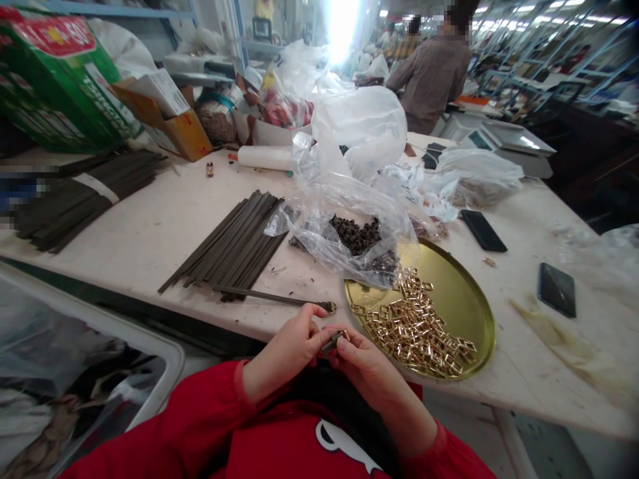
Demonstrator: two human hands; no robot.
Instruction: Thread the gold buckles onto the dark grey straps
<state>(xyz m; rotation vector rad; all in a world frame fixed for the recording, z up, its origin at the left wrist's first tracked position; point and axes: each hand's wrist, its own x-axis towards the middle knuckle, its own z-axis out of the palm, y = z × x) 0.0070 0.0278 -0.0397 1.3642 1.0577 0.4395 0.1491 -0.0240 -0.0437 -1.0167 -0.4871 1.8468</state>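
Observation:
My left hand [298, 338] and my right hand [367, 362] meet at the table's front edge, fingers pinched together. Between them they hold the end of a dark olive strap [329, 343], with a bit of shiny metal, seemingly a buckle, at my right fingertips; the rest of it is hidden. Just beyond my left fingers lies a single strap [269, 295] with a gold buckle on its end. A stack of similar straps [234, 239] is behind it. To the right, a round gold tray [466, 283] bears a heap of small gold buckles [417, 326].
An open clear plastic bag [324, 249] holds small dark brown pieces [355, 234]. Farther left is a banded strap bundle [84, 193]. Two phones [483, 230] lie at the right. A white-rimmed bin [170, 372] stands below left. A person [429, 76] is in the background.

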